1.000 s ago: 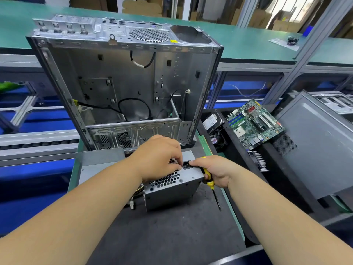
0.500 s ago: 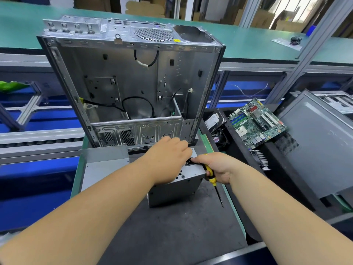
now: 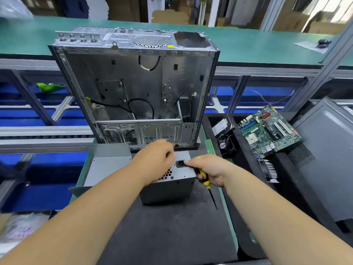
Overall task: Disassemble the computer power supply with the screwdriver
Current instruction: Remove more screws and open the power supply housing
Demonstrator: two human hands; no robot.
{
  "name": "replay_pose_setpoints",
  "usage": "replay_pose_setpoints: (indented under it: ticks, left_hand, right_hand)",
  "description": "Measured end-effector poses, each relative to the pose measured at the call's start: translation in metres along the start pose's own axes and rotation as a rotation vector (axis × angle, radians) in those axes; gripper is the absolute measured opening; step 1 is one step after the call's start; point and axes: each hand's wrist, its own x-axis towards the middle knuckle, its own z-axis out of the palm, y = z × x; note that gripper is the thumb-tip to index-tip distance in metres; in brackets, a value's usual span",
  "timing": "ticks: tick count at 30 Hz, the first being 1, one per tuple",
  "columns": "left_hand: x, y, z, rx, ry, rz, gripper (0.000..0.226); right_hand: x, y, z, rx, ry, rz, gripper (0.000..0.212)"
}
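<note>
Since the earlier frame the left hand (image 3: 155, 161) has slid a little toward the far edge of the power supply (image 3: 172, 182), uncovering more of the honeycomb vent. Its fingers curl down over the top of the box, gripping it. The right hand (image 3: 209, 170) sits just right of the box, fingers wrapped round the yellow handle of the screwdriver (image 3: 207, 185), blade pointing back toward the person, while its forefinger reaches to the black socket (image 3: 180, 163). The box stands on the dark mat (image 3: 172, 232) under both hands. Beyond them stands the open computer case (image 3: 133, 87); further right lies a green circuit board (image 3: 269, 131).
</note>
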Motion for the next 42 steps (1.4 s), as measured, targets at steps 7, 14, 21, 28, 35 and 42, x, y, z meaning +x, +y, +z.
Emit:
replay_pose_setpoints:
  ticks: [7,14,21,28,35,42]
  left_hand:
    - [-0.002,0.031,0.014,-0.473,0.078,-0.231,0.022]
    - [0.021,0.101,0.055,-0.579,0.064,-0.17,0.015]
    - [0.047,0.152,0.123,-0.451,-0.06,-0.209,0.018]
    - [0.061,0.18,0.179,-0.185,-0.237,-0.198,0.019]
    - [0.061,0.177,0.169,-0.224,-0.167,-0.161,0.008]
    - [0.043,0.155,0.103,-0.138,-0.003,-0.026,0.014]
  right_hand:
    - [-0.013,-0.001,-0.032,-0.048,0.088,-0.25,0.02]
    - [-0.045,0.008,-0.099,-0.055,0.279,-0.514,0.021]
    - [-0.065,0.054,-0.169,-0.398,0.659,-0.543,0.025]
    - [-0.07,0.097,-0.211,-0.131,0.69,-0.452,0.033]
    - [-0.066,0.095,-0.215,0.205,0.549,-0.421,0.028]
    - [-0.053,0.049,-0.156,0.528,0.089,-0.334,0.015]
